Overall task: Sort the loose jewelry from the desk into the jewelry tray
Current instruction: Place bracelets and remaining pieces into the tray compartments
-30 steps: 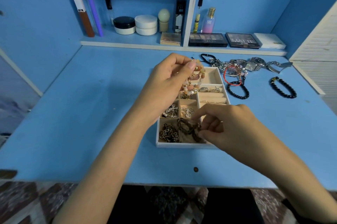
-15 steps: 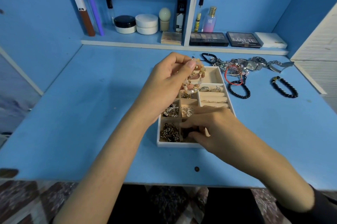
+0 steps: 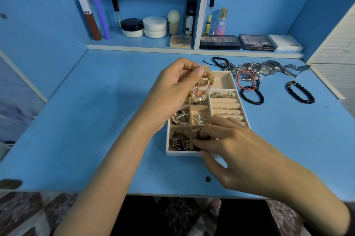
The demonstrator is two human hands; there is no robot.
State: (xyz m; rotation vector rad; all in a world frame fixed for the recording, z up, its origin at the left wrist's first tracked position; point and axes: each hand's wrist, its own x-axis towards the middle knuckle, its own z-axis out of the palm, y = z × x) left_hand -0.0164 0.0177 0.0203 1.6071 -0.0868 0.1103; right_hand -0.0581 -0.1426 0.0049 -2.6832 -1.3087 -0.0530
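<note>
Across the middle of the blue worktop [image 3: 96,120] sits the jewelry tray [image 3: 221,81], its near edge turned toward the person so that both hands can reach every cell. The left hand [image 3: 172,89] is raised above the far cells, fingertips pinching a peach-bead bracelet [image 3: 209,77] that dangles over the tray; it is probably held aloft as the next item to be filed. The right hand [image 3: 236,149] reaches into the near right cell, thumb and fingers curled on a dark piece [image 3: 198,135], apparently tucking it down between the dividers. A chain [image 3: 179,140] fills the near left cell. Unsorted loose jewelry [image 3: 249,70] lies heaped just beyond the tray's far right corner. One black bead bracelet [image 3: 251,95] lies just beside the tray, and a second bead bracelet [image 3: 300,92] farther right.
</note>
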